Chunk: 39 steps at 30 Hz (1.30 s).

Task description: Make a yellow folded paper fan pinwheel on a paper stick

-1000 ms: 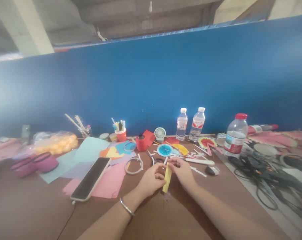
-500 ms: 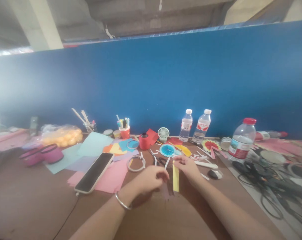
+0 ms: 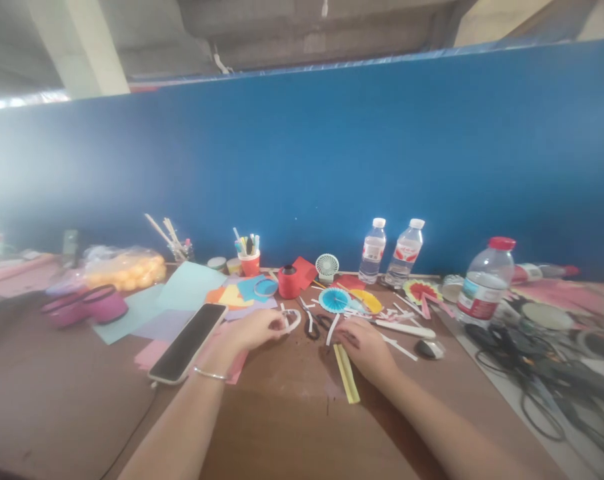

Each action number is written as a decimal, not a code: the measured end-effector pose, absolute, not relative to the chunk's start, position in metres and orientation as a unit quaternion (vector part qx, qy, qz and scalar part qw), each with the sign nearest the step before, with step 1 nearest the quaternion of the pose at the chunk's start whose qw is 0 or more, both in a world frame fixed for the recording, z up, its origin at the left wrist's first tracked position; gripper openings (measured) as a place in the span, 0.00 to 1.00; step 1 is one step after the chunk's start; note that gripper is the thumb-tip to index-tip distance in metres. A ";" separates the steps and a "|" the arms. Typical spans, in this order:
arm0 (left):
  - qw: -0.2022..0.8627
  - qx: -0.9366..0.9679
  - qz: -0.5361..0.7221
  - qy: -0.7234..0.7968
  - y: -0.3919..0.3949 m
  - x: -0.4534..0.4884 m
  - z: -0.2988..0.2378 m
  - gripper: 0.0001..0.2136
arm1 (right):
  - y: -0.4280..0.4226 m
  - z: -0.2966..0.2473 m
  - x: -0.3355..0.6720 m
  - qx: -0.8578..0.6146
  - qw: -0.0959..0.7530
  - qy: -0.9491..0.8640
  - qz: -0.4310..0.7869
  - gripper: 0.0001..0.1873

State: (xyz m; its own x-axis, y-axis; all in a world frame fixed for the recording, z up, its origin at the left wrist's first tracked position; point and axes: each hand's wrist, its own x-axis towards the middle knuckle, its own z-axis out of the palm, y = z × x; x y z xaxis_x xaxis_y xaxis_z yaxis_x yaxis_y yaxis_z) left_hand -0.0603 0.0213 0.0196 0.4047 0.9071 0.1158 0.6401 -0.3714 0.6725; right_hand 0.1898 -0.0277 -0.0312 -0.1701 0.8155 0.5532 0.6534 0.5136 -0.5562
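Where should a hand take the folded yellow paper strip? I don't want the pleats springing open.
Pinch the yellow paper strip at its near free end, from above across its narrow width. It lies flat, and the right hand already presses its far end.

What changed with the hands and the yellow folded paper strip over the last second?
The yellow folded paper strip, held up between both hands a second ago, now lies flat on the brown table under the right hand. The left hand let go and moved left to the white tape ring. The black phone, scissors and water bottles stayed put.
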 end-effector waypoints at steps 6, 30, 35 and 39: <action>0.272 0.843 0.249 0.391 -0.011 -0.008 0.031 0.05 | -0.045 -0.021 0.180 -0.470 0.524 -0.704 0.092 0.12; 0.032 0.920 0.211 0.328 -0.021 0.010 0.000 0.08 | -0.042 -0.018 0.175 -0.471 0.532 -0.690 0.138 0.03; 0.043 0.914 0.226 0.334 -0.020 0.011 0.001 0.08 | -0.037 -0.018 0.179 -0.473 0.513 -0.707 0.120 0.03; 0.074 0.906 0.234 0.344 -0.020 0.012 0.004 0.07 | -0.038 -0.021 0.181 -0.488 0.534 -0.684 0.102 0.05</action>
